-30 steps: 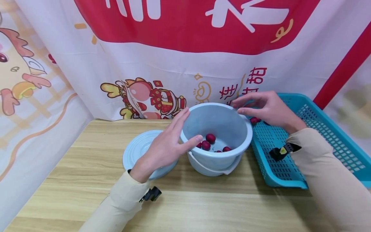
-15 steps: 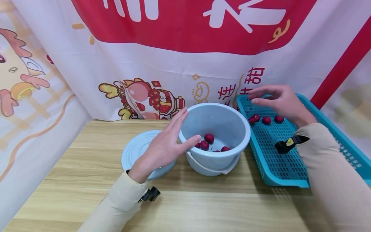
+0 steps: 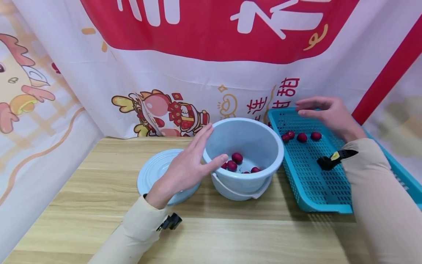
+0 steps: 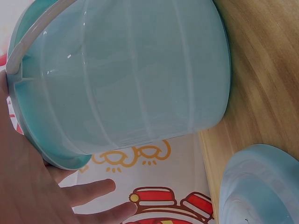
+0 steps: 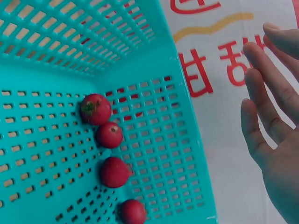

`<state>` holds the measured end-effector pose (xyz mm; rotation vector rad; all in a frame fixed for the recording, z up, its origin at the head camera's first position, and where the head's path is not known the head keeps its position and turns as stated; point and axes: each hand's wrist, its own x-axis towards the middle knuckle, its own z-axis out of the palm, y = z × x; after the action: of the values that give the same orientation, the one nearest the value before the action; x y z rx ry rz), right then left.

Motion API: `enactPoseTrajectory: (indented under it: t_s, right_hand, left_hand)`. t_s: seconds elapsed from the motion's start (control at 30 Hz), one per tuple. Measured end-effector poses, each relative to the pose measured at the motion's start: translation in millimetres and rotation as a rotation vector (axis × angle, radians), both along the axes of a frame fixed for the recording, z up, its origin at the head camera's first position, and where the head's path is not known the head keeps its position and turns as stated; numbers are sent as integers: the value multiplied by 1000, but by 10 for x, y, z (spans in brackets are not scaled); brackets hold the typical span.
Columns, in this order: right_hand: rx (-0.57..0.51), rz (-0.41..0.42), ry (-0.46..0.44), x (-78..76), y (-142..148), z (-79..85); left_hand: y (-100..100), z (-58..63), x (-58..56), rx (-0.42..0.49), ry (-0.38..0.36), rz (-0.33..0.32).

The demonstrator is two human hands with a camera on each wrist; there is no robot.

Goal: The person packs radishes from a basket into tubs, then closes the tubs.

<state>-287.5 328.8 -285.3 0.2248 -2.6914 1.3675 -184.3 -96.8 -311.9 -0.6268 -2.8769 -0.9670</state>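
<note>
A light blue bucket [image 3: 245,185] stands on the table with several red radishes [image 3: 237,158] at its bottom. My left hand [image 3: 188,167] rests at the bucket's left rim, thumb over the edge and the other fingers extended. In the left wrist view those fingers [image 4: 100,190] spread past the rim with nothing gripped. My right hand [image 3: 331,114] hovers over the far part of a teal plastic basket [image 3: 296,187], its fingers loosely bent and holding nothing. Several more radishes [image 5: 114,172] lie in a row along the basket's far wall.
Left of the bucket, a light blue round lid [image 3: 153,168] lies on the wooden table [image 3: 82,205], partly hidden by my left hand. A printed cloth [image 3: 197,88] hangs right behind the table. The basket stands close to the bucket's right side.
My right hand has moved right, from the bucket's far right rim to above the basket, uncovering the radishes there. My left hand stays at the bucket's rim.
</note>
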Motion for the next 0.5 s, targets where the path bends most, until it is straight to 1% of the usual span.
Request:
enactPoseTrajectory:
  t_s: [0.3,0.5]
  right_hand:
    - [-57,-39,-14,9,108,-5]
    - [-79,-59,-26,-28,168,-38]
  left_hand:
    - [-8,-4,-9,3,-1,-1]
    - [-8,-4,-6,2,-5,0]
